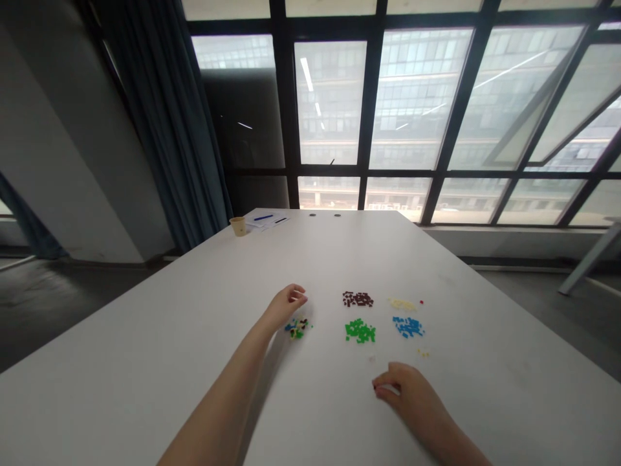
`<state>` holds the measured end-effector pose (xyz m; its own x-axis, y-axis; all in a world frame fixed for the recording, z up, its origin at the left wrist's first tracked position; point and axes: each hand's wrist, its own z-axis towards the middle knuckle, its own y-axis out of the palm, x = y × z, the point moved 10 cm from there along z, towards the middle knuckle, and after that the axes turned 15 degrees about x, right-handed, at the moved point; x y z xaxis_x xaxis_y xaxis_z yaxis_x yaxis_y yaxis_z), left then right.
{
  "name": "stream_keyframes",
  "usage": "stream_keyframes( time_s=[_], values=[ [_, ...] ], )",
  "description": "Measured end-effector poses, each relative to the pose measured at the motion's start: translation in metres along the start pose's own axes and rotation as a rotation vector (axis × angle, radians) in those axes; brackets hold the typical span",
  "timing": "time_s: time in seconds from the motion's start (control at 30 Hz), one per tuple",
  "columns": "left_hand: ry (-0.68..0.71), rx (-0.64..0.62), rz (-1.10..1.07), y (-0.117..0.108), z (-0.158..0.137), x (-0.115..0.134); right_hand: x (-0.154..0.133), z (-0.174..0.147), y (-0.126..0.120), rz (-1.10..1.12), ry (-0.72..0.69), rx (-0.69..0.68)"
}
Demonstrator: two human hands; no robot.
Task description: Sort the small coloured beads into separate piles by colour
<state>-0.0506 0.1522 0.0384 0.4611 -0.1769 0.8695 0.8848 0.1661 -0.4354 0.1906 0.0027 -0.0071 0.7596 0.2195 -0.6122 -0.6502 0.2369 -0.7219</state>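
Observation:
My left hand (287,304) is over the table just above a small mixed pile of pieces (297,327) in blue, green, yellow and dark colours. Its fingers are loosely curved, with a gap at the tips and nothing visible between them. Nearer to me, my right hand (405,388) pinches a tiny dark piece (374,387) between thumb and forefinger. Beyond that hand lie sorted groups of small pieces: dark brown (358,299), green (360,331), blue (408,327) and pale yellow (402,303). One red piece (422,302) sits beside the pale yellow group.
A few yellow pieces (423,353) lie between the blue group and my right hand. On the far left of the white table (330,252) stand a paper cup (238,226) and papers (272,221) with pens. Windows and a dark blue curtain (165,116) are behind.

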Motion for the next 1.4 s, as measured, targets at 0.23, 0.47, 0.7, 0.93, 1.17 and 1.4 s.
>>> stream_keyframes(
  time_s=[0.23,0.47,0.7,0.93,1.17,1.4],
  values=[
    [-0.002,-0.231,0.43,-0.002,-0.009,-0.033,-0.003,0.016,-0.042,0.062,0.025,0.116],
    [-0.022,-0.33,0.519,0.009,-0.018,-0.046,0.014,0.018,-0.057,0.093,0.095,0.317],
    [-0.002,-0.296,0.508,0.005,-0.017,-0.047,0.019,0.013,-0.052,0.043,0.082,0.32],
    [0.031,-0.286,0.541,0.006,-0.02,-0.032,0.015,0.013,-0.046,0.02,0.069,0.252],
    [0.01,-0.327,0.602,0.008,-0.024,-0.039,0.015,0.013,-0.041,0.011,0.038,0.231],
    [0.037,-0.281,0.599,0.005,-0.02,-0.038,0.011,0.014,-0.041,-0.01,0.034,0.209]
  ],
)
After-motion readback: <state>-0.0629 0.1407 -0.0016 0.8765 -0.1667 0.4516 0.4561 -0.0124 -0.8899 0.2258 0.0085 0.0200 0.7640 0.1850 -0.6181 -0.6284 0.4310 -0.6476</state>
